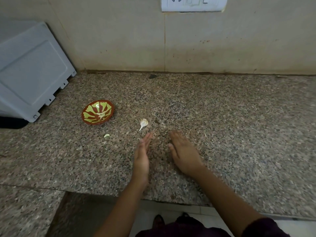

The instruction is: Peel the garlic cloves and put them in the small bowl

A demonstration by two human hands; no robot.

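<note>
Head view: the task is either barely begun or midway, and I cannot tell which. 1 garlic clove (143, 123) lies on the granite tabletop (222, 117), its papery skin seemingly on. It is at 12 o'clock from the left hand (142, 156), just beyond the fingertips. A small pale piece (106, 135) lies at 10 o'clock from that hand; it is too small to tell whether it is a peeled clove or a scrap of skin.

The small bowl (98, 112) stands further out at 10 o'clock, well apart from both hands. Pale shapes at its centre may be peeled garlic or only the green-and-red glaze.

The left hand stands on edge, its fingers (148, 136) straight and holding nothing. The right hand (183, 154), at 3 o'clock from it, is palm down, flat and also empty.

So at least 1 clove is left to peel and put in the bowl.

No brand or writing can be read: the grey appliance (30, 71) at 9 o'clock and the wall switch plate (194, 4) at 12 o'clock show none.
</note>
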